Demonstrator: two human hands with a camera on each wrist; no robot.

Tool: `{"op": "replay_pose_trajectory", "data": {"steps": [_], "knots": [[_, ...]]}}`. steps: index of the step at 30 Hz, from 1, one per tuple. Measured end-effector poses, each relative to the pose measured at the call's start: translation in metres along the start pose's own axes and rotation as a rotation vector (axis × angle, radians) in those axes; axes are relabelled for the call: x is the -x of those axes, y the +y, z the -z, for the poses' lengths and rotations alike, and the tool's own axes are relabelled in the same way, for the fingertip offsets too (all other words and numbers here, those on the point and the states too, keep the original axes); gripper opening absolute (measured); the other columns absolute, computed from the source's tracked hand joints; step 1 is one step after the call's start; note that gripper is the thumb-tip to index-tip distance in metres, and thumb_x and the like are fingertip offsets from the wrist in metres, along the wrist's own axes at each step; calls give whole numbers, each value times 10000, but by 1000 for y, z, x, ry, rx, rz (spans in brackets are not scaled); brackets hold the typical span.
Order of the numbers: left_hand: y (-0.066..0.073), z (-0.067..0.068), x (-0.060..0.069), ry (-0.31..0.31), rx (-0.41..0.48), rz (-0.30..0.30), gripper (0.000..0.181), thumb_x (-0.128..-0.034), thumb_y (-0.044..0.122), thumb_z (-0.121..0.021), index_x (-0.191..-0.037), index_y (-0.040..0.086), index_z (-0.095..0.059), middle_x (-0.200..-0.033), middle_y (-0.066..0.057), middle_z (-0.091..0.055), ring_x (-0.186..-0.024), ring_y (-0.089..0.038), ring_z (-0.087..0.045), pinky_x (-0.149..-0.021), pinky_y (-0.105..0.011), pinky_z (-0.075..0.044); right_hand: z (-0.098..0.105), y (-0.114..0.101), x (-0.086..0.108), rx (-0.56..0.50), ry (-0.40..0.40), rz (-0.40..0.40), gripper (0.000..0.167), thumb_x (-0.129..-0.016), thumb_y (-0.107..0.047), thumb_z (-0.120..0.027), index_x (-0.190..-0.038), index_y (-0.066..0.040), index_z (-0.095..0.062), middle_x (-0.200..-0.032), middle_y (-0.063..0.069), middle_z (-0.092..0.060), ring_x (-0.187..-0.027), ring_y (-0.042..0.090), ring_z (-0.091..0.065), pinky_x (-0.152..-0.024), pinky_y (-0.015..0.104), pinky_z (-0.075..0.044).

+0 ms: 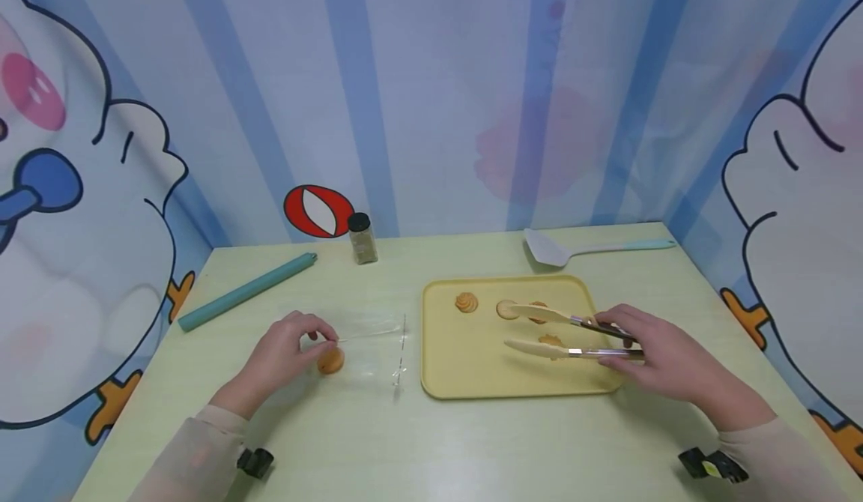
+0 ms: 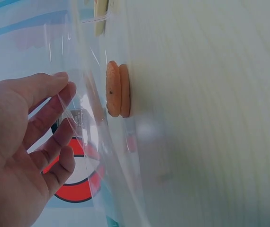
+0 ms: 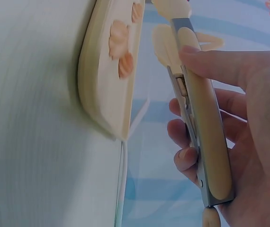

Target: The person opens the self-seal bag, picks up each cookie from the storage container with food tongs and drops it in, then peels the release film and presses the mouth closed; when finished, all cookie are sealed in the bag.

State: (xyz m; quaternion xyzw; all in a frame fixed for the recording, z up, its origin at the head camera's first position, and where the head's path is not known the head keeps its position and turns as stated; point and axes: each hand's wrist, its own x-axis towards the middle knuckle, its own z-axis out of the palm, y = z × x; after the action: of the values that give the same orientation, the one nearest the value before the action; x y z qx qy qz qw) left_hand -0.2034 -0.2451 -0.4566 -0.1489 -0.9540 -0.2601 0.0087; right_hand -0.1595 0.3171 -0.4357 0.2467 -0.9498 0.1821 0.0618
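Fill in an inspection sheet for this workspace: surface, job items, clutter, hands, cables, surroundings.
Surface: pale table, faint grain.
Job items: yellow tray bearing four cookies, some partly behind the tongs; clear bag to the tray's left, with a single cookie, probably inside it.
Clutter: teal rod and black-capped jar at back left; spatula behind the tray.
Left hand: pinches the bag's film.
Right hand: holds the tongs, arms apart, over the tray.
Cables: nothing seen.
Surroundings: striped cartoon backdrop behind and at both sides.
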Motion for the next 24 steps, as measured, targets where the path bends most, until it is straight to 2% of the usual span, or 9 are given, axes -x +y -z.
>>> {"op": "replay_pose_trajectory", "data": {"steps": [4, 11, 24], "knots": [[-1, -1, 0, -5, -2, -4, 82, -927, 179, -781, -1003, 208, -780, -1018, 63, -725, -973, -207, -578, -813, -373, -485, 7, 9, 10, 0, -20, -37, 498, -888, -311, -827, -1319, -171, -623, -1172, -29, -655, -776, -2, -523, -657, 268, -490], [1, -1, -2, -10, 6, -4, 81, -929, 184, -778, -1007, 205, -776, -1016, 60, -722, -973, -203, -575, -803, -363, -484, 13, 21, 20, -43, -67, -49, 490, -877, -309, -836, -1301, -167, -637, -1158, 9, -673, -728, -20, -454, -612, 243, -428], [1, 0, -1, -5, 10, -10, 85, -931, 182, -776, -1013, 204, -777, -1015, 65, -724, -971, -197, -575, -795, -361, -487, 19, 37, 26, -9, -108, -51, 505, -880, -379, -823, -1295, -153, -645, -1163, -10, -690, -765, -42, -486, -646, 269, -481]]}}
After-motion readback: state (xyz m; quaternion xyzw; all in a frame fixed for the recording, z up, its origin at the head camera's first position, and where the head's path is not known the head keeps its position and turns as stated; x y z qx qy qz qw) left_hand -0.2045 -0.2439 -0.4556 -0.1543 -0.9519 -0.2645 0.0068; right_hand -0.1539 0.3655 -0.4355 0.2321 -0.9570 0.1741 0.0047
